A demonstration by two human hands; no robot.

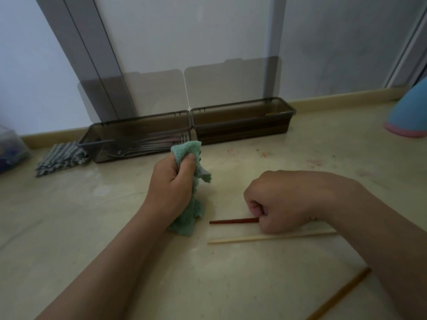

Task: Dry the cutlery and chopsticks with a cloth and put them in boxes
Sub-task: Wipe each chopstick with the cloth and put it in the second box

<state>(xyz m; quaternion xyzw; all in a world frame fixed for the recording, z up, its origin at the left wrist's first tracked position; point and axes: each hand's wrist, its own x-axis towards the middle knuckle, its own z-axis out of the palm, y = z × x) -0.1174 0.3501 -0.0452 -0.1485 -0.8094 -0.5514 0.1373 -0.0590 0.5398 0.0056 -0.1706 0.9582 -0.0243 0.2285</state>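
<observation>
My left hand [172, 183] grips a green fluffy cloth [188, 217], which hangs down to the floor. My right hand [284, 202] pinches one end of a dark red chopstick [233, 221] lying on the floor. A pale wooden chopstick [265, 238] lies just below it. Another light brown chopstick [342, 294] lies at the lower right, partly under my right arm. Two smoky transparent boxes stand by the wall with lids raised: the left box [138, 137] holds cutlery, and the right box [242, 123] holds something small and yellow.
A checked cloth [61, 159] lies left of the boxes. A clear container [10, 148] sits at the far left edge. A blue and pink object [409, 112] stands at the right. The beige floor [92, 215] carries faint red stains near the right box.
</observation>
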